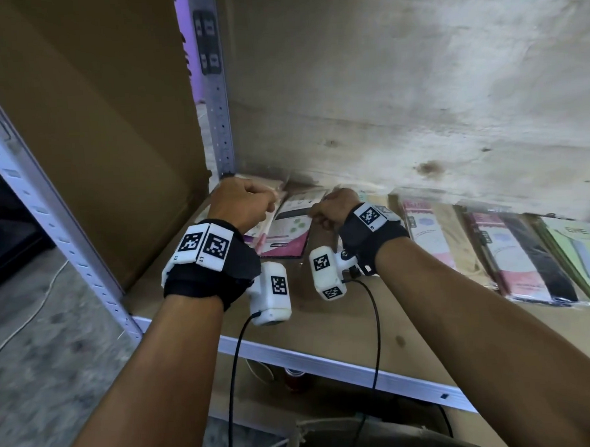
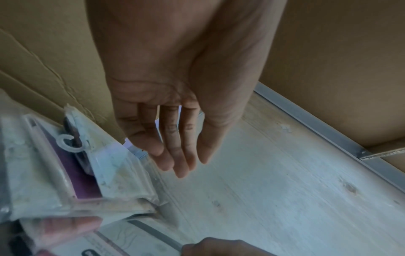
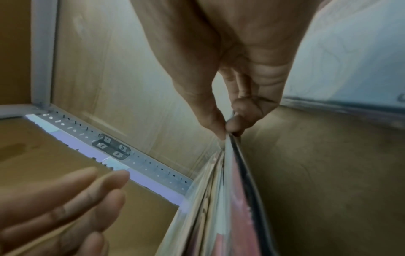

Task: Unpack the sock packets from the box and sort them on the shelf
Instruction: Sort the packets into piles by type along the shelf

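A small stack of clear sock packets (image 1: pixel 288 227) with pink and white cards lies at the back left of the wooden shelf (image 1: pixel 346 323). My right hand (image 1: pixel 332 206) pinches the stack's edge between thumb and fingers (image 3: pixel 236 121), lifting the sock packets (image 3: pixel 230 207) on edge. My left hand (image 1: pixel 248 200) hovers just left of them with straight fingers (image 2: pixel 179 164) and holds nothing. From the left wrist, the packets (image 2: pixel 54 173) show a white plastic hanger hook (image 2: pixel 65 143).
A tall cardboard box (image 1: pixel 94 131) stands against the shelf's left end beside the perforated metal upright (image 1: pixel 216 90). Several more sock packets (image 1: pixel 493 257) lie in a row along the right. The metal front rail (image 1: pixel 328 361) edges the shelf; cables hang from both wrists.
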`<control>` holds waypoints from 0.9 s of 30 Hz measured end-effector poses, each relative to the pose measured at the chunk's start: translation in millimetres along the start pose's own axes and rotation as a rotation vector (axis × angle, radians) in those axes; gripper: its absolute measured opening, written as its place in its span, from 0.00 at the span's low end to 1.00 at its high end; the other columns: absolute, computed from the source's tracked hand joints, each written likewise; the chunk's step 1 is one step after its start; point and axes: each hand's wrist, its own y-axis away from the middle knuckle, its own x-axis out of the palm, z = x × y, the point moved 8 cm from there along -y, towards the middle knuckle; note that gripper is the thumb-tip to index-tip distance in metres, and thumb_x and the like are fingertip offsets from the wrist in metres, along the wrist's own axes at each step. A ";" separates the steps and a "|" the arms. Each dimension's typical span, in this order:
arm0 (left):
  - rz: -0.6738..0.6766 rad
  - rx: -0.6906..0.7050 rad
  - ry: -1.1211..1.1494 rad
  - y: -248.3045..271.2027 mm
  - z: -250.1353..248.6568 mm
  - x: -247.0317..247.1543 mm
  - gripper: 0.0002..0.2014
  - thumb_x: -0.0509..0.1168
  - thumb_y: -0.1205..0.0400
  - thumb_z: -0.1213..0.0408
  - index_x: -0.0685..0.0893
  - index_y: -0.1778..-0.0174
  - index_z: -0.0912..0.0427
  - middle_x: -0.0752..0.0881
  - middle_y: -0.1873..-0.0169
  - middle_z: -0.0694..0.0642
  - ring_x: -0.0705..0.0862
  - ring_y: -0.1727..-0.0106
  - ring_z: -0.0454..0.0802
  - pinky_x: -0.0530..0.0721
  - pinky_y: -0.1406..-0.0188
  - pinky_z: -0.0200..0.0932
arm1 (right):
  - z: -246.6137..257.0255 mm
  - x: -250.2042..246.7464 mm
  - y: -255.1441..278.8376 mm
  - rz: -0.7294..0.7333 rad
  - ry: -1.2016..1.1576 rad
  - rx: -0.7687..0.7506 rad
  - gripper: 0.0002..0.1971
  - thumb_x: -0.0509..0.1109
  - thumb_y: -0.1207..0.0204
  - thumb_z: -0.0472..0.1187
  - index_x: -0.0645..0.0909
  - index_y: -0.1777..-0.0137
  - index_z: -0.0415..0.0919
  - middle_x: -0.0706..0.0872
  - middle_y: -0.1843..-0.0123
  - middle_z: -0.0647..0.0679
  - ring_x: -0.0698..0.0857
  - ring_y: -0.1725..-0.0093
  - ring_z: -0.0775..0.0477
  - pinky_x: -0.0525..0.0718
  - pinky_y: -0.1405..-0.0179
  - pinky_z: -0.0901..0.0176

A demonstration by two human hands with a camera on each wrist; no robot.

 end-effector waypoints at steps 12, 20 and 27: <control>0.224 0.144 -0.133 10.9 -16.2 25.2 0.22 0.64 0.21 0.82 0.87 0.37 0.56 0.87 0.51 0.53 0.84 0.55 0.44 0.86 0.60 0.36 | -2.7 -63.7 66.4 -0.016 -0.527 -0.056 0.17 0.70 0.25 0.23 0.76 0.37 0.33 0.82 0.52 0.31 0.82 0.56 0.37 0.83 0.54 0.46; 0.146 0.611 -0.275 59.8 -78.6 82.2 0.18 0.64 0.16 0.73 0.87 0.33 0.51 0.90 0.48 0.57 0.88 0.51 0.55 0.89 0.47 0.53 | -22.4 -132.6 123.0 0.018 -0.712 -0.166 0.09 0.69 0.23 0.25 0.82 0.46 0.36 0.83 0.52 0.37 0.82 0.56 0.41 0.83 0.54 0.54; 0.047 0.654 -0.070 87.3 -99.4 97.8 0.05 0.71 0.20 0.47 0.84 0.59 0.40 0.82 0.51 0.50 0.86 0.51 0.50 0.85 0.49 0.45 | -52.2 -171.7 156.8 -0.002 -0.797 -0.217 0.08 0.64 0.17 0.32 0.81 0.43 0.33 0.89 0.57 0.39 0.89 0.60 0.43 0.85 0.66 0.61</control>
